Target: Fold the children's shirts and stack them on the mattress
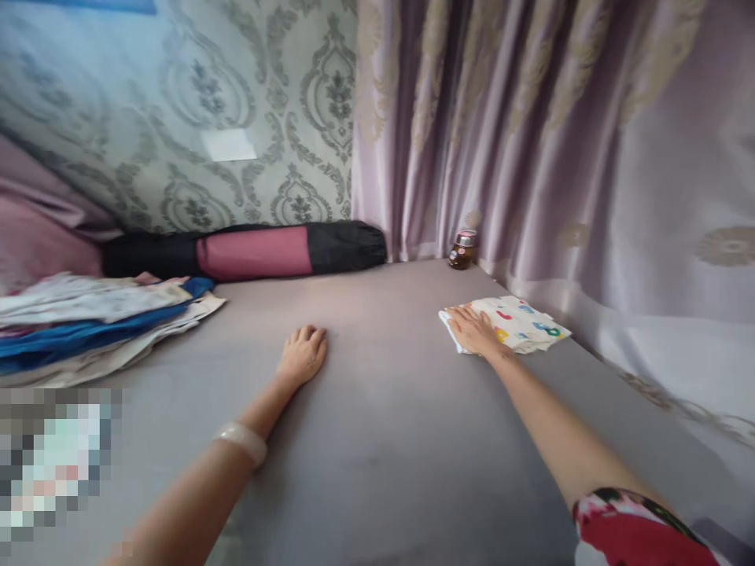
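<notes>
My right hand (472, 328) lies flat on the left end of a folded white cloth (522, 321) printed with colourful figures, perhaps a garment. Its fingers are stretched over the cloth and touch its top. To the left, my left hand (303, 354) rests palm down on the grey sheet (377, 440), fingers slightly bent and holding nothing I can see. A pale bangle (243, 442) circles the left wrist. The cloth sits near the right edge of the sheet, by the curtain.
At the left is a pile of white, blue and beige clothes (118, 318). A long black and pink roll-shaped bag (253, 253) lies along the patterned wall. A small brown jar (462, 251) stands in the far corner beside the purple curtain (531, 157). The lower left corner is pixelated.
</notes>
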{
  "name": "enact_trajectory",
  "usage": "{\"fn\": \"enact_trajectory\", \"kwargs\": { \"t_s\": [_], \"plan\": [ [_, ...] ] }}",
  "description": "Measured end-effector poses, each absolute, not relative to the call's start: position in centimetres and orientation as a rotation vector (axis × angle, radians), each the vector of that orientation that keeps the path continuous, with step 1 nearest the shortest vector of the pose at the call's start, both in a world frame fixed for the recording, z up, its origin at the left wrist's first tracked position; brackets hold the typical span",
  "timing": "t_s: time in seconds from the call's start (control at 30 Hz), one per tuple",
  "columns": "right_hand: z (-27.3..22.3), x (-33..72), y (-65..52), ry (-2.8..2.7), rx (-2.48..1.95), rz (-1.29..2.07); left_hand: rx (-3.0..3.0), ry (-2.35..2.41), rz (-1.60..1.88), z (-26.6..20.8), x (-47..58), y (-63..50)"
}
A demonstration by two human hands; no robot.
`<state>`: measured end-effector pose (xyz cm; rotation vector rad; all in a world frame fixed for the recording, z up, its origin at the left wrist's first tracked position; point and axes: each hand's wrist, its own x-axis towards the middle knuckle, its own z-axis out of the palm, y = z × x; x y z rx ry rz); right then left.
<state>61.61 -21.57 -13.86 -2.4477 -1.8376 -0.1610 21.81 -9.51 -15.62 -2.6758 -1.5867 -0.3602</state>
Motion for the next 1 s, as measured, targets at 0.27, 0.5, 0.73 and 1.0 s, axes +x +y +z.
{"fn": "enact_trajectory", "kwargs": {
  "t_s": [0.27,0.5,0.73,1.0],
  "plan": [
    [-15.3,57.8,-18.2,-1.796,-2.423,-0.33,-2.721,-1.606,-0.67,-15.7,22.2,-9.5],
    [-17.5,45.3,-15.0,-1.955,-2.273,-0.148,-2.686,-1.545,-0.563,-16.0,21.6,-9.3],
    [-17.7,40.0,-14.4,-2.122,-2.103,-0.235,-2.951,-1.738,-0.861,-14.4,19.4,-7.6],
    [-18.1,40.0,-14.9,-2.097,-2.017,-0.386,-2.109,-2.35,-1.07,-6.8,3.9,-1.8]
  ]
}}
